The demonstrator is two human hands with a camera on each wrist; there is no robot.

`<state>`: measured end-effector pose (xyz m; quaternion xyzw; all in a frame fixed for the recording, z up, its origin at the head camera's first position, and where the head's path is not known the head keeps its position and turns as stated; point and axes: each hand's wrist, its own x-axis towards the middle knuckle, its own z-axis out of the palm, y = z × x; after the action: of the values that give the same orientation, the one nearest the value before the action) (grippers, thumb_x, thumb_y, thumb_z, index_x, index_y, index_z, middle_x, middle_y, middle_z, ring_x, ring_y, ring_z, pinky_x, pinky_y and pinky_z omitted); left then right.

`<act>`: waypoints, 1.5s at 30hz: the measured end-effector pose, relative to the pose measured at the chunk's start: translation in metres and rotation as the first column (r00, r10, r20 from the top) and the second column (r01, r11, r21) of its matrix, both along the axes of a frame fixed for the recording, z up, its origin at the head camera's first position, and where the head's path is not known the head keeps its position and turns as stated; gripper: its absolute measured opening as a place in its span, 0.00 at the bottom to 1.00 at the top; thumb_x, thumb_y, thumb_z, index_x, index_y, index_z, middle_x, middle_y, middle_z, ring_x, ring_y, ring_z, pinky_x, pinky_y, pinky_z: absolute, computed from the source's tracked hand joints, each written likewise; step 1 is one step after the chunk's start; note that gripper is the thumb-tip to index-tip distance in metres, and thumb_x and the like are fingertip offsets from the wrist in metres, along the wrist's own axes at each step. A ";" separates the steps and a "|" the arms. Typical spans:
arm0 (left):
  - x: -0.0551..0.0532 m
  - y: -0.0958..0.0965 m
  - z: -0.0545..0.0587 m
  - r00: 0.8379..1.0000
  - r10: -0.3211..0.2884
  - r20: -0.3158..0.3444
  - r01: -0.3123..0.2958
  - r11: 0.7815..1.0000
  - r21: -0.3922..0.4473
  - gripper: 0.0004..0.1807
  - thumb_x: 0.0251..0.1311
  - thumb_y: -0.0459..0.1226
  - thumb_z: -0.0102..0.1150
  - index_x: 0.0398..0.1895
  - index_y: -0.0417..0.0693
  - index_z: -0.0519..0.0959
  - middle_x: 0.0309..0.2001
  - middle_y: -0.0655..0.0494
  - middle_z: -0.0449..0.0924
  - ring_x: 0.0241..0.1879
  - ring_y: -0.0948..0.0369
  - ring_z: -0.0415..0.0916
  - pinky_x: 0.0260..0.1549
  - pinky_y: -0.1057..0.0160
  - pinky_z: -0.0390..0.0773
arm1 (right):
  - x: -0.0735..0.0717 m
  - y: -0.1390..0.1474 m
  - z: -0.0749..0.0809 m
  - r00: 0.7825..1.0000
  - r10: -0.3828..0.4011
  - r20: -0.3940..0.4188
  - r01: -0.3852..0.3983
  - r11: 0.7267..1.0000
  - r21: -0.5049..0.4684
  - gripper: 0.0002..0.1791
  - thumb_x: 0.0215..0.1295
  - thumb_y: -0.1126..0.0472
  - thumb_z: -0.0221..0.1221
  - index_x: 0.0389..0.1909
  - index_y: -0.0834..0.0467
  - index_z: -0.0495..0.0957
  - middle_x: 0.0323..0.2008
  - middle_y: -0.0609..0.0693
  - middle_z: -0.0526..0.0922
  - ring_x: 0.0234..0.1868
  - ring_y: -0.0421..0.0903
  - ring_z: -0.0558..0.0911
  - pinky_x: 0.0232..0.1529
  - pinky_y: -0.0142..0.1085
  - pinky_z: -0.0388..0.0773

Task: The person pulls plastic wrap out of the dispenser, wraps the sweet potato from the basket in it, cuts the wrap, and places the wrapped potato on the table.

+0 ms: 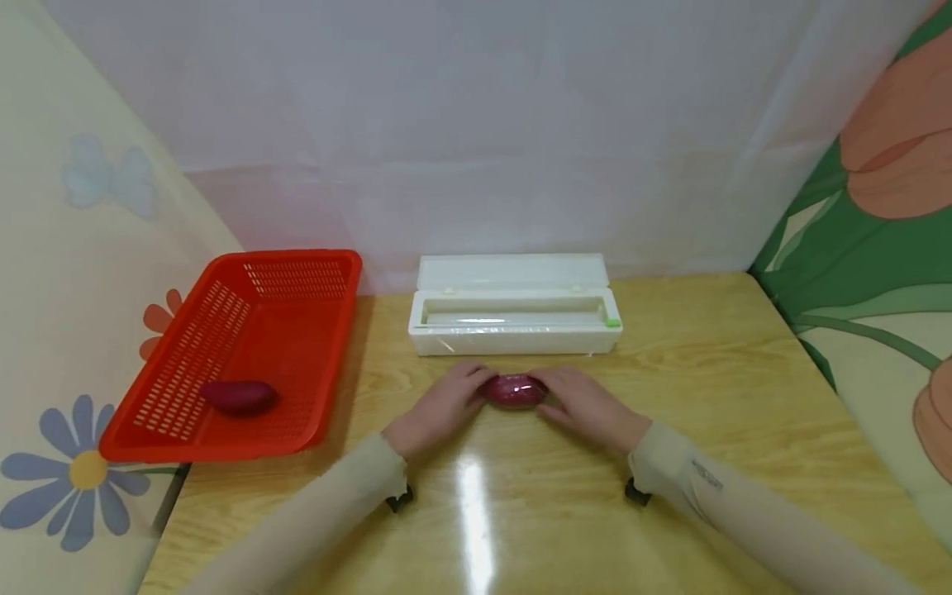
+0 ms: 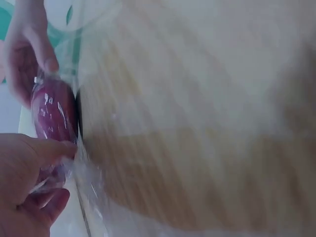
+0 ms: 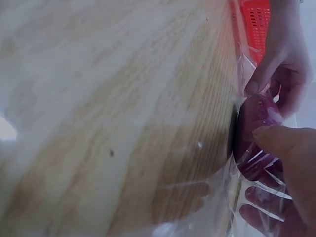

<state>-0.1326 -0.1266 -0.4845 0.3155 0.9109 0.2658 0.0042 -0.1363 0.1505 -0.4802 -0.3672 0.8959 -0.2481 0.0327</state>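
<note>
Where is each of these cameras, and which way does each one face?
Head: worn on the person's head, facing forward and down at the table, white box and red basket; both sleeves, left hand and right hand show.
Left wrist: worn there, facing the wrapped purple vegetable; left hand lower left, right hand upper left.
Right wrist: worn there, facing the wrapped purple vegetable; right hand lower right, left hand upper right.
Shared: both wrist views show the wrapped purple vegetable and both hands.

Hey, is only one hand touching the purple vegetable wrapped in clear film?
No, the left hand and right hand hold the purple vegetable at opposite ends.
</note>
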 end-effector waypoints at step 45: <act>0.001 0.013 0.003 0.988 0.126 -0.088 -0.139 0.975 -0.174 0.33 0.64 0.51 0.71 0.69 0.48 0.76 0.61 0.49 0.81 0.63 0.49 0.73 0.66 0.43 0.69 | -0.012 -0.013 0.005 0.991 -0.013 -0.132 0.029 0.993 0.117 0.31 0.69 0.57 0.69 0.67 0.66 0.73 0.55 0.60 0.83 0.55 0.57 0.82 0.62 0.52 0.78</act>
<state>-0.1319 -0.1131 -0.4815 0.2622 0.9497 0.1699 -0.0197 -0.1483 0.1373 -0.4750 -0.3706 0.9131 -0.1700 -0.0069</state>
